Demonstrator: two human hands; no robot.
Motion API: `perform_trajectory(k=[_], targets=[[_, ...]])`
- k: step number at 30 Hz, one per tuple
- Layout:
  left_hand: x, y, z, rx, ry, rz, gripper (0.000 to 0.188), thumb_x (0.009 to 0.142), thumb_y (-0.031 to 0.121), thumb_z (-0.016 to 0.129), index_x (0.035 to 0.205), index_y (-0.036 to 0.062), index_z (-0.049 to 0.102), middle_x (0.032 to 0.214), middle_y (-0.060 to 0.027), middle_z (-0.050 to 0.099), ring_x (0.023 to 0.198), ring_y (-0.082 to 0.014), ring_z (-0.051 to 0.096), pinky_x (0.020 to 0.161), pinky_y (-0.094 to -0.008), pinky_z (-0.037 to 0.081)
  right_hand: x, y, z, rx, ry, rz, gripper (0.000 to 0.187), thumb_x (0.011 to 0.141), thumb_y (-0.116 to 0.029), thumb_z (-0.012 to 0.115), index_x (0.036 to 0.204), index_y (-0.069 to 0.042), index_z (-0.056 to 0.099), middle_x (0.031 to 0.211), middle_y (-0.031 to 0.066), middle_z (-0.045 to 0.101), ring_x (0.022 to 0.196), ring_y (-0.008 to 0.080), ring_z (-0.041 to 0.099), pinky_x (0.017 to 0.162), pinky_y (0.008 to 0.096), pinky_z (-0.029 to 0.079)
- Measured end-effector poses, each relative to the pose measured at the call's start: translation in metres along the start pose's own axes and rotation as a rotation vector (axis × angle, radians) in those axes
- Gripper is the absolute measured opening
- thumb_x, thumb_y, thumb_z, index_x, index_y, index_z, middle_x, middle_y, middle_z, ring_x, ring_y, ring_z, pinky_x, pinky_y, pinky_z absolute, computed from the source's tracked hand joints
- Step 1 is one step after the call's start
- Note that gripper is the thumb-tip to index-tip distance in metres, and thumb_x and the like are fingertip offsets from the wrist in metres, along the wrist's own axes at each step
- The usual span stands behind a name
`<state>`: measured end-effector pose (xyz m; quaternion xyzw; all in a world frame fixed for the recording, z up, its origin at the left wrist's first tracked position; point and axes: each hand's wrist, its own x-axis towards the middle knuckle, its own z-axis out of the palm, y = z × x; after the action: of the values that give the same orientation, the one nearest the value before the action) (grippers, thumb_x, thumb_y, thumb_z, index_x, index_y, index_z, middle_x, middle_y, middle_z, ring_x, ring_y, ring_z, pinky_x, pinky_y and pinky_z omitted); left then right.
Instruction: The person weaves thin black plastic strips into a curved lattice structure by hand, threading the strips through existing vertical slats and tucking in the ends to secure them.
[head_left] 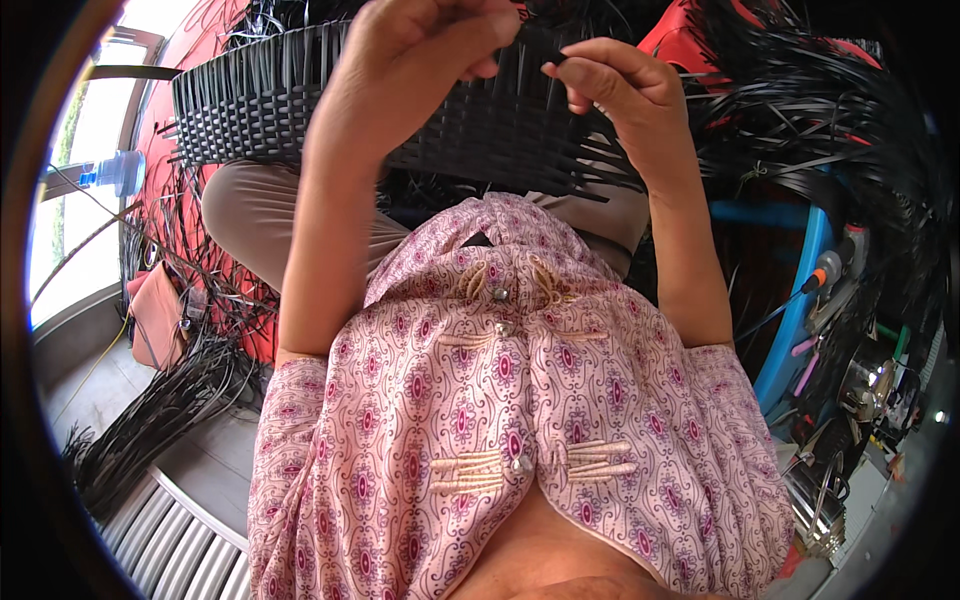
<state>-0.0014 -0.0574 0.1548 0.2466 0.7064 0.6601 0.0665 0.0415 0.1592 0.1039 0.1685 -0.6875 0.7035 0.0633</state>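
Across my lap lies a large woven basket piece (250, 105) of flat black strips, with loose strip ends along its right part. Above it at the top of the view is my left hand (425, 65), its fingers pinched together on a thin black strip. My right hand (622, 85) is a little to the right, thumb and forefinger closed on a black strip at the weave's upper edge. Against the black weave, I cannot tell whether both hands grip the same strip.
Loose black strips (820, 120) are heaped at the right over something red. A bundle of strips (170, 420) lies lower left, near a pink bag (158, 315) and a slatted grey surface (180, 540). A blue-rimmed container (800, 300) and tools stand on the right.
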Motion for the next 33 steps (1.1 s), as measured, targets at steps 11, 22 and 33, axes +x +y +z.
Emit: perform_trajectory(k=[11, 22, 33], targets=[[0.005, -0.099, 0.05, 0.913, 0.145, -0.074, 0.033, 0.083, 0.038, 0.074, 0.085, 0.0046, 0.069, 0.085, -0.0102, 0.069, 0.082, -0.0297, 0.068, 0.073, -0.0411, 0.052, -0.017, 0.037, -0.006, -0.309, 0.29, 0.34, 0.017, 0.089, -0.017, 0.072, 0.086, -0.001, 0.074, 0.066, -0.0018, 0.062, 0.061, 0.0034, 0.054, 0.053, 0.0207, 0.042], [0.001, -0.107, 0.046, 0.724, 0.194, -0.068, 0.025, 0.086, 0.025, 0.067, 0.092, 0.001, 0.07, 0.088, -0.0157, 0.072, 0.082, -0.0337, 0.069, 0.074, -0.0415, 0.053, -0.005, 0.04, -0.004, -0.479, 0.249, 0.436, 0.023, 0.086, -0.022, 0.071, 0.083, 0.001, 0.073, 0.063, 0.001, 0.062, 0.056, 0.0066, 0.054, 0.053, 0.0252, 0.043], [0.0, -0.108, 0.047, 0.706, 0.185, -0.079, 0.023, 0.087, 0.023, 0.063, 0.094, 0.0012, 0.068, 0.093, -0.0161, 0.071, 0.09, -0.0353, 0.068, 0.08, -0.0436, 0.053, 0.007, 0.032, 0.0, -0.676, 0.15, 0.467, 0.023, 0.083, -0.023, 0.069, 0.09, -0.001, 0.075, 0.069, 0.0107, 0.069, 0.064, 0.0192, 0.066, 0.063, 0.031, 0.051]])
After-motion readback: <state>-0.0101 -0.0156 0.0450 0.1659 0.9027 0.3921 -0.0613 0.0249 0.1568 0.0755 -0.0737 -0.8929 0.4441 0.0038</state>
